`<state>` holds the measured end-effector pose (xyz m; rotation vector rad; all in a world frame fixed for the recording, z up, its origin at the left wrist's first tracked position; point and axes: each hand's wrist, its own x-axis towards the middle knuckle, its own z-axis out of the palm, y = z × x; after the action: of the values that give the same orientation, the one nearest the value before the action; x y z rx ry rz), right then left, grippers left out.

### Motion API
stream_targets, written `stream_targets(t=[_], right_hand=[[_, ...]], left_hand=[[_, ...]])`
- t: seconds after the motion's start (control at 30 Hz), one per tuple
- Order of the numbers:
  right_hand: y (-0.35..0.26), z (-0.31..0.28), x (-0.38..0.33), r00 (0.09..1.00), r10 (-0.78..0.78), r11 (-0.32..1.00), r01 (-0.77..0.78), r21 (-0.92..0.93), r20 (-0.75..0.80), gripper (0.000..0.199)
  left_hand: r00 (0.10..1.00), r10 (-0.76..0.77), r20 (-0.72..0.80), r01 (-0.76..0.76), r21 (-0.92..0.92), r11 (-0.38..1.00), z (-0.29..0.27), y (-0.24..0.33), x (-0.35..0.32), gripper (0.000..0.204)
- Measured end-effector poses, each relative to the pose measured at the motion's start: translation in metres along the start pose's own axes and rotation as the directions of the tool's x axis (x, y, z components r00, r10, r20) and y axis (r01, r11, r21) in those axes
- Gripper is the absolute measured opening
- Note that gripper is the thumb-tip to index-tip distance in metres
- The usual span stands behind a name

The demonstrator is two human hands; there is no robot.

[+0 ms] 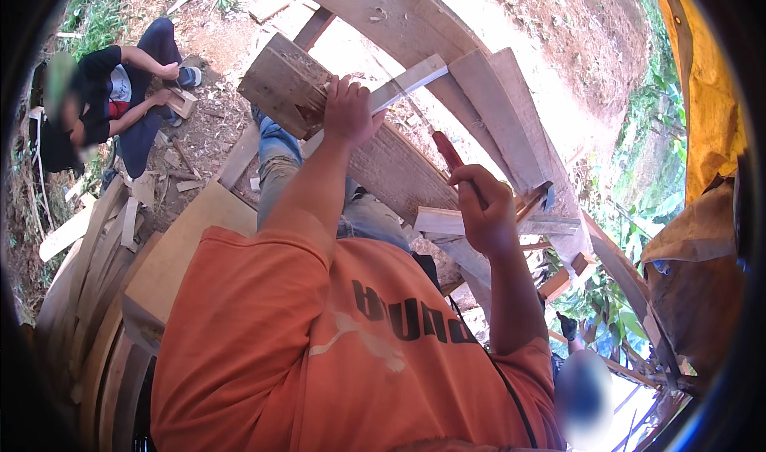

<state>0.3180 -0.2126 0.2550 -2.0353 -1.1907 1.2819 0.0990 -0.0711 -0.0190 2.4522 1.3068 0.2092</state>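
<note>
Left hand (349,110): we clamp the pale strip (407,83) flat atop the plank (399,173).
Right hand (484,209): fist closed around the red-handled saw (448,153); we judge short, straight strokes work best.

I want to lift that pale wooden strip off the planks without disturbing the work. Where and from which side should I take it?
Probably grip the strip at its free far end, coming from the right. It lies flat and slim across the planks, and the left hand already presses its near end, so a pinch across the narrow edges suits.
</note>
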Motion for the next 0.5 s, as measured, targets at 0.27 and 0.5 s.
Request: stream_targets(t=[0.27, 0.5], right_hand=[[-0.017, -0.025, -0.009, 0.99, 0.138, 0.984, -0.136, 0.116, -0.009, 0.019], [-0.065, -0.033, 0.025, 0.982, 0.172, 0.957, -0.186, 0.222, 0.083, 0.017]], left_hand=[[0.995, -0.041, 0.087, 0.045, -0.038, 0.998, -0.005, 0.003, 0.003, 0.057], [0.997, -0.043, 0.063, 0.044, -0.007, 0.999, 0.001, 0.001, 0.001, 0.06]])
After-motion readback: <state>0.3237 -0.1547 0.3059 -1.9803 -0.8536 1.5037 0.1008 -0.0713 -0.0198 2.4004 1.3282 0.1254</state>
